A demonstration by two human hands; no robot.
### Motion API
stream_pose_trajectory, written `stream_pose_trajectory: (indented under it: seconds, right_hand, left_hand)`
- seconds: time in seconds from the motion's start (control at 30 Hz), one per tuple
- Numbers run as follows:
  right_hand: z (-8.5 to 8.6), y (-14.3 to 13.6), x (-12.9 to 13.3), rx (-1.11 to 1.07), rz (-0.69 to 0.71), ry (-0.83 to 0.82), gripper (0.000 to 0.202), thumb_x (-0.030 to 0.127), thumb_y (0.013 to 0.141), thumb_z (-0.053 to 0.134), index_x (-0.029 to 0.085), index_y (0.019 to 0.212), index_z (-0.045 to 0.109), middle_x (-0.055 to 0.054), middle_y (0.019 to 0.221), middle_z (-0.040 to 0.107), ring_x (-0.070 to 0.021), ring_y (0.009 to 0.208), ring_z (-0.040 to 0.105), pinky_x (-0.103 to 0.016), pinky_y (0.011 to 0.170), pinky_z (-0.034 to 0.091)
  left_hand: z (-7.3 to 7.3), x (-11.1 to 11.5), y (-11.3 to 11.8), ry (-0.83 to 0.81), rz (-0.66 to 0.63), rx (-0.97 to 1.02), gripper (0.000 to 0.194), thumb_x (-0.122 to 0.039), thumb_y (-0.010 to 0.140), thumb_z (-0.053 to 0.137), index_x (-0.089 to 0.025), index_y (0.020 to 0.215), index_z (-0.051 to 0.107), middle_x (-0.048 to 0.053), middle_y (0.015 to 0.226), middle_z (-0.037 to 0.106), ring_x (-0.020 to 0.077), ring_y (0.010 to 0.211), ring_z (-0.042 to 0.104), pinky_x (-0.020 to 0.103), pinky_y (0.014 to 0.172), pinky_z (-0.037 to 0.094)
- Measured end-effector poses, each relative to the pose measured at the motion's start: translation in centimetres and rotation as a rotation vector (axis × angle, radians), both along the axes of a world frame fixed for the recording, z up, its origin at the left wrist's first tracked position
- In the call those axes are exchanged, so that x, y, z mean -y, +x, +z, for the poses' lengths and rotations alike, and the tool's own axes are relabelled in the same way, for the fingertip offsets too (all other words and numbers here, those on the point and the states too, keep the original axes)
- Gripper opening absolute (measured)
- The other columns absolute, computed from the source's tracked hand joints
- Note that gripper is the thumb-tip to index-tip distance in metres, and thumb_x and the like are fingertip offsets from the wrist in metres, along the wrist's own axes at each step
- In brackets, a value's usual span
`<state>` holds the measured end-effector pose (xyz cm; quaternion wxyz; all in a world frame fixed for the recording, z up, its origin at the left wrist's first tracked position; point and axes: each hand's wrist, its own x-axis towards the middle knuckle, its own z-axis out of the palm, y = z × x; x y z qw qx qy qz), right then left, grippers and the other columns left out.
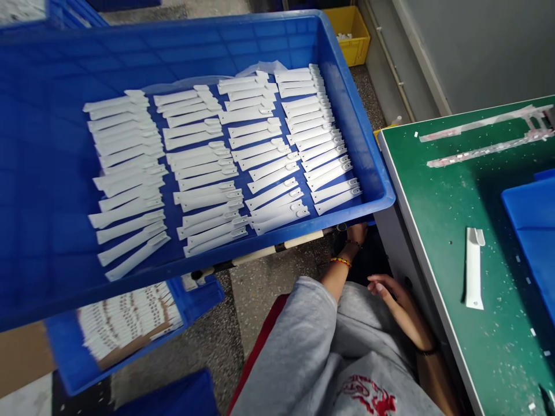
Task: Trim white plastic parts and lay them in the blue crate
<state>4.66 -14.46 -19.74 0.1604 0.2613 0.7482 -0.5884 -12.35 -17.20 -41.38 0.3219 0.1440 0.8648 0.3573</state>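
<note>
White plastic strip [474,271], slim, hooked tab at one end, small hole at the other; lies on a green, white-flecked counter [437,219]. Deep blue plastic bin [373,179] adjoins; speckled floor [264,289] below. Long axis near vertical in view, tab uppermost. Right hand [393,294] empty, loosely open; left hand [357,232] partly hidden, grip cannot be told.

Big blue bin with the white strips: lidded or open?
Open: no cover shows over the big blue bin, and four columns of white strips are visible inside.

Workshop: bin [43,173] of white parts [203,169]
</note>
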Motion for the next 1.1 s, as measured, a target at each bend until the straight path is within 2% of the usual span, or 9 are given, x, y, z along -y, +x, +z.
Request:
stream_pose_trajectory:
  seconds: [0.2, 0.3, 0.53, 0.63, 0.77, 0.83, 0.9, 0.97, 1.1]
  right_hand:
    - [-0.8, -0.2, -0.4, -0.106, 0.014, 0.062, 0.043, 0.057, 0.093, 0.053, 0.022, 0.112, 0.068, -0.007, 0.101, 0.071, -0.0187, 0.087, 0.066, -0.033, 0.083, 0.054]
    - [-1.6, -0.2, -0.7, -0.169, -0.024, 0.119, 0.047, 0.058, 0.093, 0.05, 0.021, 0.119, 0.062, -0.01, 0.112, 0.067, -0.0189, 0.088, 0.066, -0.034, 0.078, 0.055]
    - [-3.0, -0.1, -0.4, -0.276, -0.077, 0.2, 0.054, 0.058, 0.091, 0.053, 0.023, 0.133, 0.049, -0.012, 0.133, 0.056, -0.0209, 0.104, 0.063, -0.037, 0.086, 0.055]
    - [-3.2, 0.0, 0.0, -0.312, -0.071, 0.216, 0.054, 0.058, 0.091, 0.055, 0.025, 0.133, 0.048, -0.012, 0.135, 0.054, -0.0202, 0.103, 0.063, -0.038, 0.087, 0.055]
    - [-3.2, -0.1, 0.3, -0.333, -0.045, 0.236, 0.053, 0.058, 0.09, 0.056, 0.024, 0.13, 0.05, -0.013, 0.136, 0.053, -0.0211, 0.103, 0.063, -0.039, 0.085, 0.056]
    - [-3.3, -0.2, 0.5, -0.343, -0.041, 0.25, 0.054, 0.059, 0.088, 0.057, 0.023, 0.129, 0.05, -0.013, 0.134, 0.053, -0.0217, 0.103, 0.063, -0.04, 0.085, 0.057]
    - [-3.3, -0.4, 0.7, -0.364, -0.054, 0.271, 0.06, 0.06, 0.086, 0.06, 0.022, 0.131, 0.049, -0.014, 0.135, 0.051, -0.0234, 0.107, 0.061, -0.041, 0.086, 0.057]
    - [-3.3, -0.5, 1.0, -0.393, -0.083, 0.291, 0.07, 0.062, 0.082, 0.064, 0.02, 0.135, 0.045, -0.017, 0.138, 0.046, -0.0264, 0.114, 0.057, -0.044, 0.09, 0.056]
    - [-3.6, -0.8, 2.1, -0.464, -0.078, 0.325, 0.092, 0.066, 0.074, 0.069, 0.02, 0.146, 0.036, -0.019, 0.145, 0.037, -0.0319, 0.124, 0.051, -0.052, 0.101, 0.05]
  left_hand:
    - [2.2, 1.1, 2.8, 0.21, 0.051, -0.068, 0.027, -0.035, 0.096, 0.061, -0.015, 0.114, 0.064, 0.009, 0.117, 0.065, 0.0204, 0.104, 0.065, 0.043, 0.092, 0.056]
    - [3.7, 2.1, 4.1, 0.329, 0.133, -0.132, 0.022, -0.033, 0.095, 0.062, -0.015, 0.108, 0.066, 0.008, 0.114, 0.067, 0.0205, 0.107, 0.065, 0.044, 0.096, 0.054]
    - [7.5, 4.1, 6.2, 0.481, 0.299, -0.279, 0.01, -0.027, 0.09, 0.069, -0.02, 0.093, 0.075, 0.005, 0.095, 0.072, 0.0177, 0.097, 0.066, 0.032, 0.093, 0.054]
    - [8.9, 6.3, 6.8, 0.483, 0.366, -0.337, 0.014, -0.03, 0.092, 0.065, -0.021, 0.091, 0.077, 0.006, 0.09, 0.071, 0.0187, 0.09, 0.067, 0.033, 0.086, 0.055]
    - [11.4, 11.4, 7.9, 0.49, 0.406, -0.414, 0.017, -0.033, 0.091, 0.066, -0.022, 0.087, 0.077, 0.004, 0.083, 0.07, 0.0162, 0.078, 0.067, 0.028, 0.075, 0.055]
    - [13.6, 14.7, 8.5, 0.489, 0.429, -0.462, 0.019, -0.036, 0.09, 0.067, -0.022, 0.083, 0.077, 0.004, 0.081, 0.07, 0.0153, 0.073, 0.067, 0.027, 0.07, 0.055]
    - [16.8, 18.3, 9.0, 0.481, 0.45, -0.514, 0.021, -0.038, 0.09, 0.067, -0.022, 0.08, 0.077, 0.003, 0.078, 0.071, 0.0153, 0.071, 0.067, 0.027, 0.067, 0.054]
    - [20.7, 22.0, 9.4, 0.463, 0.464, -0.568, 0.019, -0.038, 0.088, 0.069, -0.023, 0.079, 0.076, 0.001, 0.078, 0.071, 0.0155, 0.071, 0.067, 0.027, 0.068, 0.055]
    - [29.7, 29.6, 9.9, 0.382, 0.44, -0.682, 0.011, -0.035, 0.08, 0.077, -0.028, 0.073, 0.074, -0.004, 0.073, 0.07, 0.0157, 0.064, 0.065, 0.029, 0.062, 0.054]
